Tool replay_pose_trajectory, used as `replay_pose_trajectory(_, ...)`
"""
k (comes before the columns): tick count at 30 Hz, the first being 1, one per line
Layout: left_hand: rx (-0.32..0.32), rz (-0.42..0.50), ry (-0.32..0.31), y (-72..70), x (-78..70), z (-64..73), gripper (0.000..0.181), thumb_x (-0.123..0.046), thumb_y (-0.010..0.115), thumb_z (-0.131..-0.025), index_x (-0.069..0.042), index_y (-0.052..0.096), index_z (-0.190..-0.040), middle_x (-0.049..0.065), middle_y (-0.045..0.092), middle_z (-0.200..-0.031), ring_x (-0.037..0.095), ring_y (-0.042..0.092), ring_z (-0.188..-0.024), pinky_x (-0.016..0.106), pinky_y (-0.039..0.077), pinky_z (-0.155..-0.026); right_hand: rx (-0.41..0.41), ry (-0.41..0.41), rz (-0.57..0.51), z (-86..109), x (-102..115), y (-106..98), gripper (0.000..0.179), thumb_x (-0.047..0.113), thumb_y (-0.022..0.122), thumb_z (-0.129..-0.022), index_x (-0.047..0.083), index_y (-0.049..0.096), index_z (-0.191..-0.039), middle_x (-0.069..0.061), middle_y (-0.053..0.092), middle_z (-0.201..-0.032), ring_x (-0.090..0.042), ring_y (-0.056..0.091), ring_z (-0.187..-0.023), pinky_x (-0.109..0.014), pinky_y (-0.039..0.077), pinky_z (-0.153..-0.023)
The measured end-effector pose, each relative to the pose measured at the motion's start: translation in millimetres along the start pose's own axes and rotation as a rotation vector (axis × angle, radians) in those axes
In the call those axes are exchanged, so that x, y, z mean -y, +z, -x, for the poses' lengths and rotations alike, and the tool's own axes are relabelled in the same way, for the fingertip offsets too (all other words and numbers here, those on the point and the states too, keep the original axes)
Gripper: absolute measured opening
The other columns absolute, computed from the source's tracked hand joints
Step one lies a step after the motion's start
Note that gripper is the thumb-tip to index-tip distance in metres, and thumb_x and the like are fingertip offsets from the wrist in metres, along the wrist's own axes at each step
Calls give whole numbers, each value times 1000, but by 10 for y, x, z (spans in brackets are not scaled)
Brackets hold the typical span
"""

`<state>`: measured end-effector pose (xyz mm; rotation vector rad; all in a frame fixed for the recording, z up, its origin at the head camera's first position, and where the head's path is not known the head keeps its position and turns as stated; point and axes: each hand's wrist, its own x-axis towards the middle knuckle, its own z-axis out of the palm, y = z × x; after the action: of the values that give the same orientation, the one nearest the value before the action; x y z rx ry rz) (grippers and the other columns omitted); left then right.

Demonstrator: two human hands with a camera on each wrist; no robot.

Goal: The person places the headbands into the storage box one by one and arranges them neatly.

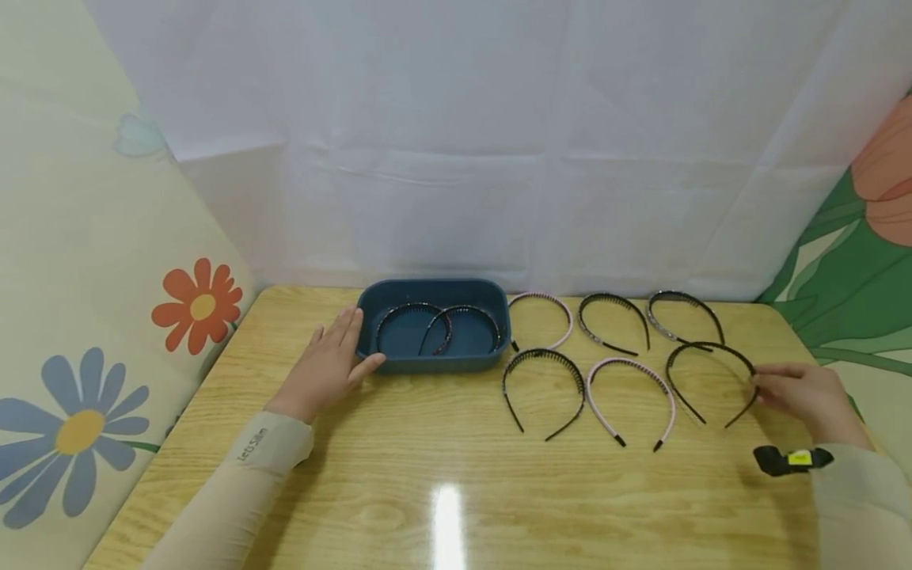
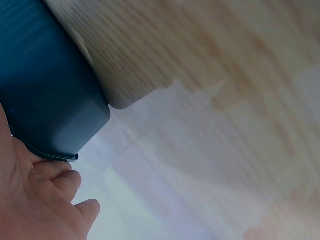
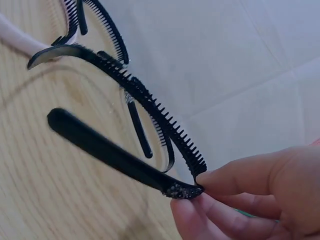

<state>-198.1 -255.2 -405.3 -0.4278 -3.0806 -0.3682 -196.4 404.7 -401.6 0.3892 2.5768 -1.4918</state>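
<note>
My left hand (image 1: 324,364) rests against the left end of a dark blue plastic bin (image 1: 435,365), fingers lying along its side and thumb at the front corner. Two dark, patterned headbands overlap inside the bin, a left one (image 1: 413,305) and a right one (image 1: 473,308). At the right, my right hand (image 1: 808,396) pinches a black toothed headband (image 1: 720,346) by one side. In the right wrist view, thumb and fingertips hold this black headband (image 3: 107,150) at a glittery patch, and it looks tilted up off the wood.
Between bin and right hand lie more headbands in two rows: a pink one (image 1: 571,317) touching or close to the bin, another pink one (image 1: 630,362) in front, and three black ones (image 1: 543,352). A white cloth (image 1: 456,158) hangs behind the wooden table (image 1: 370,475).
</note>
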Motion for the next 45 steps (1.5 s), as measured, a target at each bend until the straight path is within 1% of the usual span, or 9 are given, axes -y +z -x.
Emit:
replay_pose_trajectory(8,-4,4,3,-7,-11,2,92,-57,44,-104,8,8,-159,28,9,-166,42,9,-154,64,9,-121,-36,-48,-63,33,90,51,13,16,63,-101,12,70,-111,21,65,-81,-1,68,-73,-26,61,-70)
replay_pose_trajectory(16,-1,4,2,6,-1,5,92,-57,43,-105,8,7,-159,28,9,-166,43,9,-154,64,9,-121,-41,-66,-136,59,233,132,12,18,66,-100,17,67,-111,19,68,-82,-2,70,-76,-25,61,-72)
replay_pose_trajectory(23,-10,5,-1,19,9,3,93,-58,44,-104,8,8,-159,27,9,-166,42,9,-154,64,9,-121,-13,-113,-252,63,290,291,14,13,67,-99,26,70,-99,17,70,-85,-2,71,-78,-23,61,-73)
replay_pose_trajectory(26,-19,5,-2,30,15,-3,92,-58,44,-104,8,9,-159,27,10,-166,42,10,-154,64,9,-121,24,-129,-270,62,314,372,11,15,66,-99,17,71,-109,16,69,-89,-1,69,-82,-23,60,-75)
replay_pose_trajectory(28,-26,6,1,40,17,-7,93,-58,43,-104,8,9,-159,27,11,-166,42,10,-154,64,10,-121,54,-134,-287,61,336,424,23,16,66,-100,8,67,-121,15,68,-92,-1,68,-85,-24,60,-79)
replay_pose_trajectory(31,-30,6,6,46,19,-11,93,-59,43,-104,8,9,-159,28,11,-166,42,10,-154,64,10,-120,82,-155,-286,60,384,504,34,16,65,-101,0,60,-131,15,68,-95,-1,68,-87,-24,59,-82)
replay_pose_trajectory(35,-24,9,8,45,22,-14,93,-58,43,-104,8,9,-159,28,10,-166,43,10,-153,65,10,-120,93,-175,-306,55,460,604,30,13,65,-100,1,63,-127,14,69,-94,-2,68,-87,-23,59,-81)
replay_pose_trajectory(40,-13,6,0,38,20,-16,92,-58,43,-104,8,8,-159,27,9,-166,42,9,-154,64,9,-121,111,-206,-257,37,504,731,43,13,61,-102,-12,54,-137,16,69,-97,-2,68,-90,-23,59,-83)
replay_pose_trajectory(45,-11,-1,-1,45,25,-14,93,-59,42,-104,8,8,-159,27,9,-166,42,9,-154,64,9,-121,144,-223,-274,34,480,851,44,12,61,-103,-14,53,-137,12,68,-104,-5,68,-94,-26,59,-85)
